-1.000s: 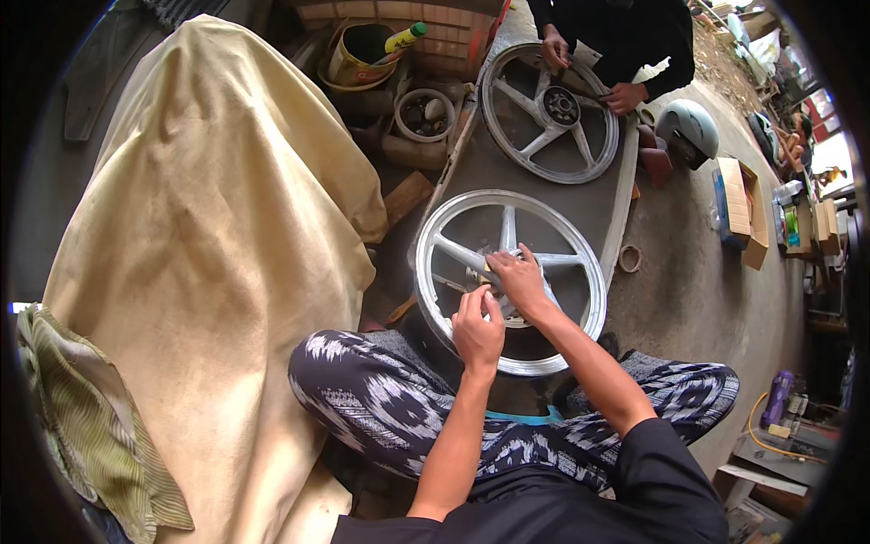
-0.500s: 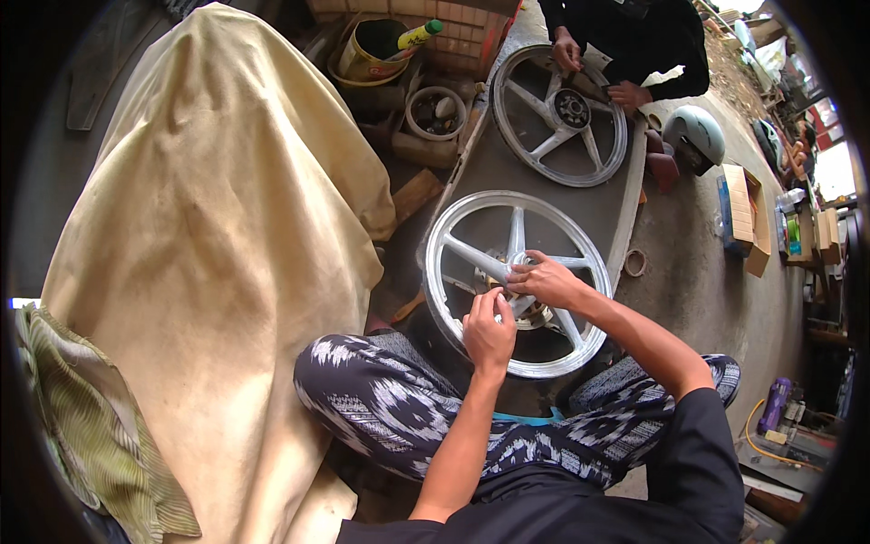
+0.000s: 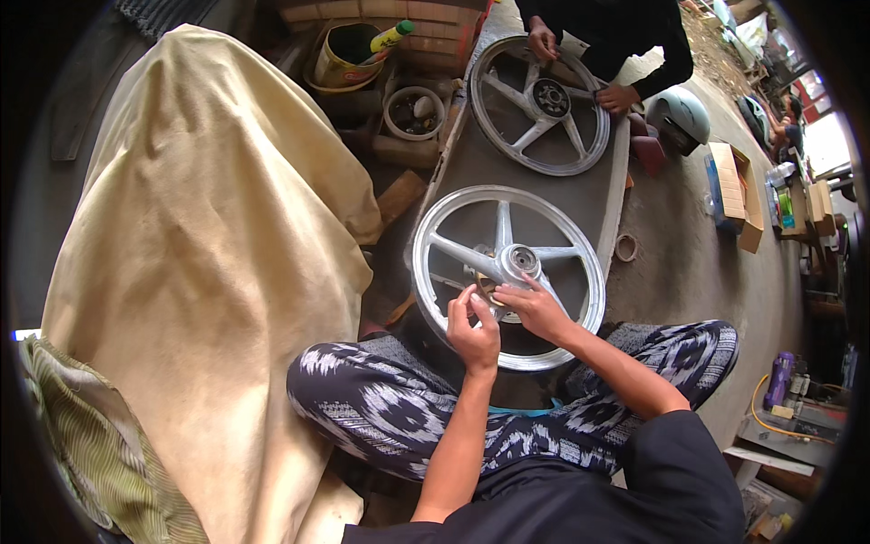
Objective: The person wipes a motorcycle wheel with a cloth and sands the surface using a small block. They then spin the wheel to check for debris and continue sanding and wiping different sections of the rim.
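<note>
A grey-white spoked motorcycle wheel rim (image 3: 460, 252) lies tilted in front of my crossed legs. My left hand (image 3: 474, 334) is over its near left part, fingertips pinched around a small brown piece (image 3: 488, 292) that looks like a thin, bent sheet. My right hand (image 3: 540, 315) reaches in from the right, just below the hub (image 3: 523, 260), with its fingertips at the same piece. Fingers partly cover the piece, so its exact kind is unclear.
Across from me a person's hands (image 3: 618, 97) work on a second wheel rim (image 3: 580, 143). A tan cloth cover (image 3: 208, 272) drapes a large shape on my left. Buckets (image 3: 412, 113) stand at the far left; a helmet (image 3: 681, 116) and cardboard box (image 3: 750, 213) are to the right.
My right hand has slid off the hub, down and toward my left hand. The hub face now shows, and the brown piece is visible between my hands. The view has shifted slightly.
</note>
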### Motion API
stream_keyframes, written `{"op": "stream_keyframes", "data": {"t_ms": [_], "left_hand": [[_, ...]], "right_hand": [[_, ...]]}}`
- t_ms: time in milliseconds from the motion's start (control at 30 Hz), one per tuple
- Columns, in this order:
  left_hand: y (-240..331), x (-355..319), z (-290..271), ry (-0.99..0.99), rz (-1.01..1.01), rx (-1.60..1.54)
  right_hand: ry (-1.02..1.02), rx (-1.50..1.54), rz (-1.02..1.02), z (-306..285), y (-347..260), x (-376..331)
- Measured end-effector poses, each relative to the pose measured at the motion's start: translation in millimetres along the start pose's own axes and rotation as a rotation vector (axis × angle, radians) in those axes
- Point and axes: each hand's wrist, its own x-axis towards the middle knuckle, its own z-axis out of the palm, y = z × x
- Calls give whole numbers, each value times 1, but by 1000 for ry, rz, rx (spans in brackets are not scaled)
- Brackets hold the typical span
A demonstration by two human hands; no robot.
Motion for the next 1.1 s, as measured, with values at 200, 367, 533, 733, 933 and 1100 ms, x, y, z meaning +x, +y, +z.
{"op": "stream_keyframes", "data": {"t_ms": [200, 367, 533, 733, 933, 1100], "left_hand": [[-3, -4, 0, 42, 20, 9], [-6, -6, 0, 30, 13, 30], [-1, -4, 3, 43, 48, 47], [-3, -5, 4, 30, 73, 65], [-5, -8, 6, 0, 73, 81], [-2, -9, 7, -30, 23, 74]], "right_hand": [[99, -143, 15, -4, -1, -21], [177, -1, -30, 10, -31, -20], [257, -144, 146, 9, -12, -20], [164, 273, 63, 17, -14, -22], [52, 490, 18, 19, -25, -17], [245, 289, 146, 17, -6, -21]]}}
